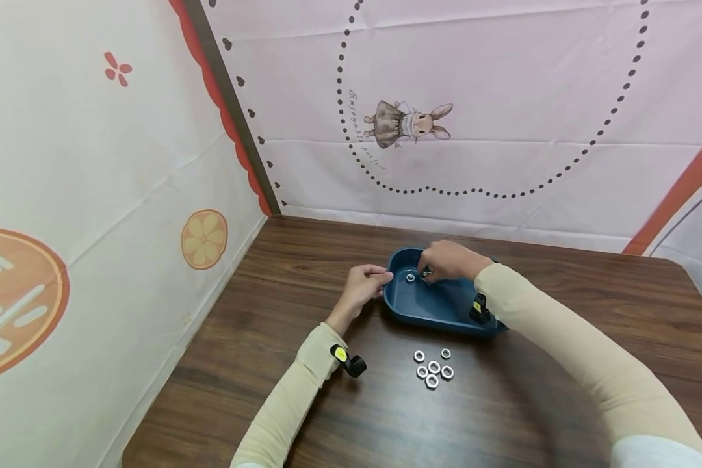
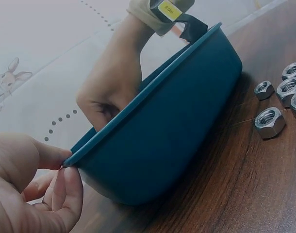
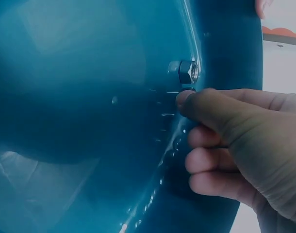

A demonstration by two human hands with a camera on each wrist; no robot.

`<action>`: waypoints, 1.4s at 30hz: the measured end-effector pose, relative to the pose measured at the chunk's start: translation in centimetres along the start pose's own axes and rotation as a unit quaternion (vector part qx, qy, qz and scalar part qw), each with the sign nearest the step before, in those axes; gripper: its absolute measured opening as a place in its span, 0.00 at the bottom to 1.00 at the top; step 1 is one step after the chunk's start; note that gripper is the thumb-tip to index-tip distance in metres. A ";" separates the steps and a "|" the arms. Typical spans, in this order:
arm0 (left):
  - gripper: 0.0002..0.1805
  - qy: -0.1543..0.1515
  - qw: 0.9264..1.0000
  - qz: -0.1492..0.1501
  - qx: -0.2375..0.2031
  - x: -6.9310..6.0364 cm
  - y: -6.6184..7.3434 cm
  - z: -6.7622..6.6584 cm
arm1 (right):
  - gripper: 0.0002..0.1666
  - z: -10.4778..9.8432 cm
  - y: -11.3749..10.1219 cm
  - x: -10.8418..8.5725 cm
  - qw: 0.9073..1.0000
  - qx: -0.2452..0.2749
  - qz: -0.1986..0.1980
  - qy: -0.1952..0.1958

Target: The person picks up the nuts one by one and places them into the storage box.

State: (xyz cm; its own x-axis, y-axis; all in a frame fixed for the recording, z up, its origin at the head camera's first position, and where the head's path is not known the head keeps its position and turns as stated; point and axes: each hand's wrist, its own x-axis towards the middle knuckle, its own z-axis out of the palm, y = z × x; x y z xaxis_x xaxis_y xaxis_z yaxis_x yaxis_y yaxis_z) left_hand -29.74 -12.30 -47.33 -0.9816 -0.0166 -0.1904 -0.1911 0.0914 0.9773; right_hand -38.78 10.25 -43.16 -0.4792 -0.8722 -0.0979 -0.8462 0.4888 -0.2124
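The blue tray (image 1: 439, 320) lies on the table, and my left hand (image 1: 363, 286) pinches its left rim between thumb and fingers, as the left wrist view also shows at the tray's rim (image 2: 153, 85). Inside the tray is my right hand (image 1: 452, 261), fingers bent down to the bottom. Its thumb and index finger (image 3: 206, 109) pinch a nut that they mostly hide. Right beside those fingertips a metal nut (image 3: 189, 72) rests on the tray's bottom, seen in the head view as a nut (image 1: 410, 278) left of the hand.
Several loose metal nuts (image 1: 434, 367) lie grouped on the wooden table (image 1: 304, 260) in front of the tray. Printed cloth (image 1: 503, 97) hangs behind the table and along its left side.
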 end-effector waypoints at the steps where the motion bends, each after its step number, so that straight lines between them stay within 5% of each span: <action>1: 0.13 -0.003 1.000 -0.001 0.000 0.1 0.0 0.2 | 0.12 0.1 0.1 -0.2 1.000 -0.005 0.002 -0.001; 13: 0.13 -0.030 1.000 0.001 0.009 0.3 0.2 1.4 | 0.19 -0.3 -0.1 -2.4 0.997 0.011 0.079 -0.009; 19: 0.13 -0.032 0.999 0.009 0.005 0.3 0.2 0.7 | 0.16 -3.2 -2.4 -5.3 0.989 0.013 0.105 0.103; 24: 0.13 -0.024 1.000 0.005 0.007 0.3 0.3 0.4 | 0.11 -4.5 -5.7 -9.0 0.976 -0.013 0.073 0.207; 31: 0.13 -0.029 1.000 0.005 0.005 0.3 0.3 0.2 | 0.04 -0.8 -11.5 -12.9 0.939 -0.023 0.008 0.344; 34: 0.13 -0.026 1.000 0.001 0.006 0.4 0.2 -0.1 | 0.03 2.0 -13.8 -13.7 0.940 0.006 0.051 0.337; 37: 0.13 -0.023 1.000 0.000 0.006 0.3 0.1 -0.4 | 0.03 4.7 -15.5 -14.1 0.939 0.036 0.141 0.310; 42: 0.12 -0.020 1.000 0.000 0.002 0.5 -0.2 -0.6 | 0.07 8.6 -16.7 -14.3 0.922 0.061 0.267 0.274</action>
State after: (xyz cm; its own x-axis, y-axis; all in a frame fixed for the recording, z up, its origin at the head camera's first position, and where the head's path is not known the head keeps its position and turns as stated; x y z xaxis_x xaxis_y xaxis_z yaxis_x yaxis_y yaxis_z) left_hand -30.18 -12.96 -47.54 -0.9809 0.0241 -0.1933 -0.1901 0.0963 0.9770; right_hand -15.83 14.37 -46.61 -0.8937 -0.3515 0.2789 -0.4395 0.8109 -0.3865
